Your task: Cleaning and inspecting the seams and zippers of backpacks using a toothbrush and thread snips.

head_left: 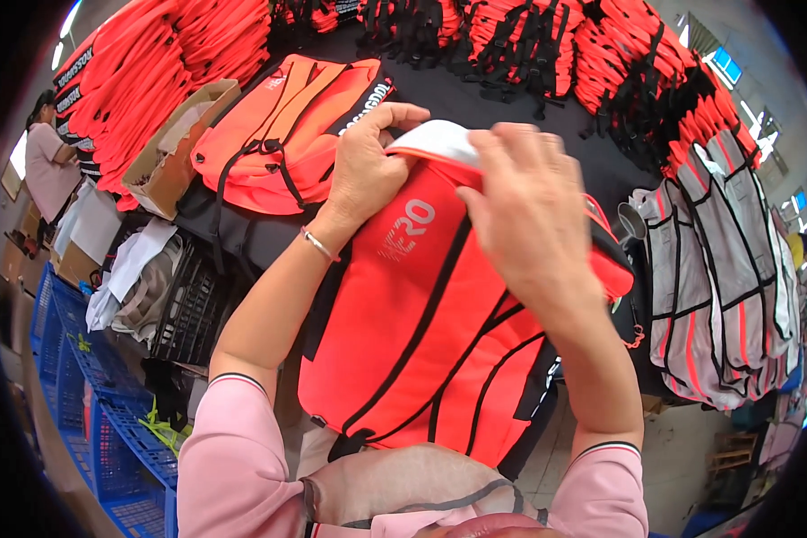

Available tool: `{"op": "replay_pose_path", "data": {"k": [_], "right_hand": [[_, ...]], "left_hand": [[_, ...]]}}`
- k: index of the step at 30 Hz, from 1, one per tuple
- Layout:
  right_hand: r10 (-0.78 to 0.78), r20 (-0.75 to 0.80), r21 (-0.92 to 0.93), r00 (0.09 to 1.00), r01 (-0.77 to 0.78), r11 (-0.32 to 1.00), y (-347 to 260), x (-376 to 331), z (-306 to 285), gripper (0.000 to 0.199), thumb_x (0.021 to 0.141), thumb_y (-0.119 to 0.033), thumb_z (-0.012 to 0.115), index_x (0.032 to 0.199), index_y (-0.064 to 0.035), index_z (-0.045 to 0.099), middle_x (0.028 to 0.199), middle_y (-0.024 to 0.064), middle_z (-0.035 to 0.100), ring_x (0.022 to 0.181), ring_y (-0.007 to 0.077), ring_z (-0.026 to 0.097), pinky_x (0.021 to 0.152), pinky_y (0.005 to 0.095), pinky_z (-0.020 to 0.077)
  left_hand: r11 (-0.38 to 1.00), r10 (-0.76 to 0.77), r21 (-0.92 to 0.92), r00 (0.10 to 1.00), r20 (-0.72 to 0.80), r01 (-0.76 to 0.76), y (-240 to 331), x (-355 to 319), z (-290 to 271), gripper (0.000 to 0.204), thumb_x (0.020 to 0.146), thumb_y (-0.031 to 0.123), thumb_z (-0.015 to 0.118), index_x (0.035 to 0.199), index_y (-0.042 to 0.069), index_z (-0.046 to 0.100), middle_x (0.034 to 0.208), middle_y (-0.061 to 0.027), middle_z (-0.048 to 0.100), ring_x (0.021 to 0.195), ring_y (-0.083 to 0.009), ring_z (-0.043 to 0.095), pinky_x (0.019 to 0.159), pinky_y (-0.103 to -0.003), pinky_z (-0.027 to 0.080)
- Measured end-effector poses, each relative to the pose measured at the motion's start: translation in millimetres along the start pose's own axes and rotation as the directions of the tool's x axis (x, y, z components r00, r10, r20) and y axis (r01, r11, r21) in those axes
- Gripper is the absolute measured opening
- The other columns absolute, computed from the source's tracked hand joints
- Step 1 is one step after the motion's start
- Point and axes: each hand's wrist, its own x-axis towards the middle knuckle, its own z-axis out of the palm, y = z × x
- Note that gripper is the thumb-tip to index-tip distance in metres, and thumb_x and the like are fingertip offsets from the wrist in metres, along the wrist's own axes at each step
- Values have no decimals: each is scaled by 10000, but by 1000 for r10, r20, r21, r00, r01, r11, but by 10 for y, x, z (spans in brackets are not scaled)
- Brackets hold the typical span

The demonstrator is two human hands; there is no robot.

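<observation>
A bright red-orange backpack (403, 332) with black piping and straps lies in front of me, its bottom toward my body. At its top edge, a strip of white lining (444, 142) is turned outward. My left hand (368, 166), a bracelet on its wrist, is closed on the left end of that edge, with the fabric between thumb and fingers. My right hand (524, 202) is bent over the right end of the edge, thumb on the red side; its fingers are slightly blurred. The inside of the backpack is hidden.
Another orange backpack (287, 134) lies on the dark table (421, 90) beside a cardboard box (175, 134). Stacks of orange pieces (152, 72) line the far side. Grey panels (708, 269) hang at right. Blue crates (108, 403) stand at left, and a person (49, 166) is farther off.
</observation>
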Motion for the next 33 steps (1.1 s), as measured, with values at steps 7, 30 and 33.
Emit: {"op": "replay_pose_path", "data": {"k": [7, 30, 33], "right_hand": [[-150, -136, -52, 979, 144, 988, -79, -64, 114, 226, 764, -78, 628, 966, 19, 602, 969, 119, 597, 886, 255, 604, 734, 327, 498], [-32, 734, 676, 679, -725, 129, 320, -319, -533, 221, 942, -203, 651, 927, 13, 693, 784, -2, 683, 676, 21, 582, 625, 186, 474], [113, 674, 644, 730, -655, 396, 178, -176, -622, 255, 909, -224, 658, 925, 30, 673, 712, 59, 679, 635, 61, 595, 596, 228, 482]], "left_hand": [[903, -227, -329, 956, 184, 277, 538, -280, -151, 211, 842, -21, 710, 1050, -20, 674, 957, -53, 706, 825, -71, 641, 709, -208, 521], [694, -242, -248, 543, 804, 676, 1088, -644, -263, 679, 657, 110, 874, 1255, -49, 594, 1049, -40, 672, 923, -93, 624, 875, -248, 510], [554, -283, -324, 540, 793, 767, 1093, -703, -183, 669, 636, 42, 870, 1240, -48, 598, 1059, -73, 695, 937, -127, 660, 899, -270, 523]]}}
